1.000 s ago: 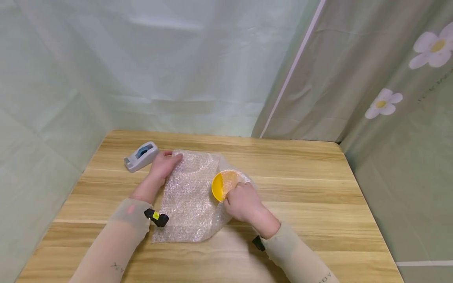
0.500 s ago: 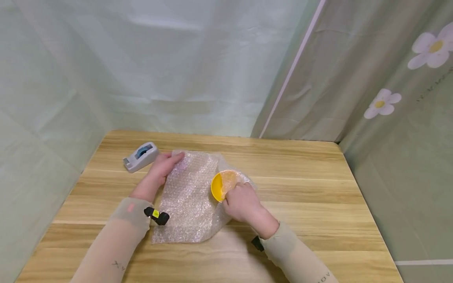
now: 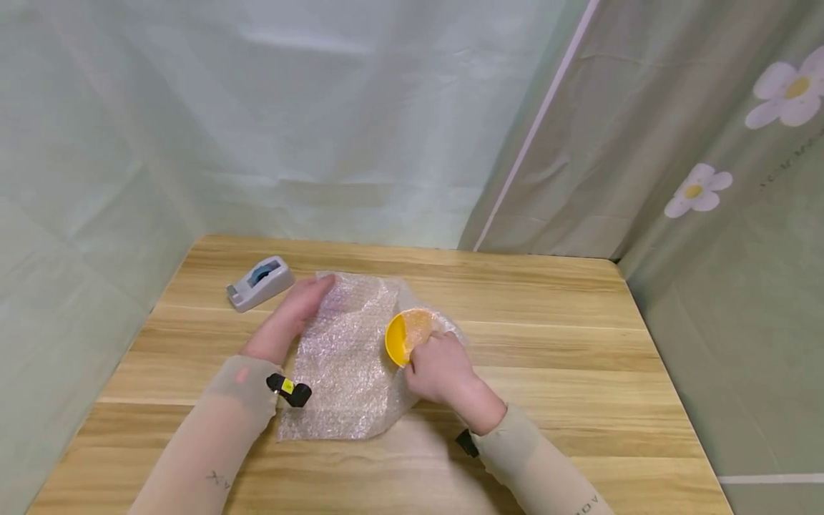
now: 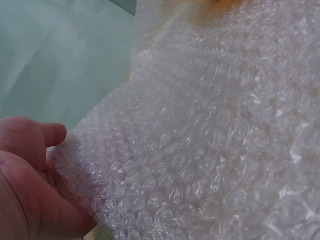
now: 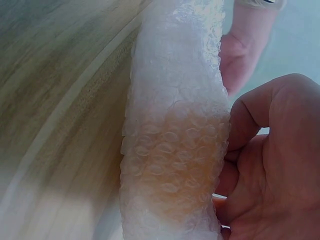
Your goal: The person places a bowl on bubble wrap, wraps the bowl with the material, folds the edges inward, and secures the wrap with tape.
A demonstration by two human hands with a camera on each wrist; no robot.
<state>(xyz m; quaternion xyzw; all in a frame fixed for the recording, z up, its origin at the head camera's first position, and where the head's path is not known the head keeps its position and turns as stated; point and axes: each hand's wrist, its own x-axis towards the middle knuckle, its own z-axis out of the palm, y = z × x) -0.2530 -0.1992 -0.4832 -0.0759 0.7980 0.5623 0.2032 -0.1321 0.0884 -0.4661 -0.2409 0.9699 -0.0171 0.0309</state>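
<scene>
A sheet of bubble wrap (image 3: 350,357) lies on the table, its right end folded up over a yellow bowl (image 3: 395,339). The bowl stands tilted on its side, its left part bare. My right hand (image 3: 440,366) grips the bowl's near edge together with the wrap over it. Through the wrap, the bowl's side looks orange in the right wrist view. My left hand (image 3: 301,304) holds the sheet's far left edge, with fingers beneath the wrap and the thumb at its edge. In the left wrist view, the wrap (image 4: 200,140) hides most of those fingers.
A grey tape dispenser (image 3: 260,283) with a blue roll stands just beyond my left hand. The wooden table (image 3: 553,343) ends at pale curtains (image 3: 335,143) on the back and sides.
My left fingers have slid a little further under the wrap's far left edge. The right hand and the bowl have stayed nearly still.
</scene>
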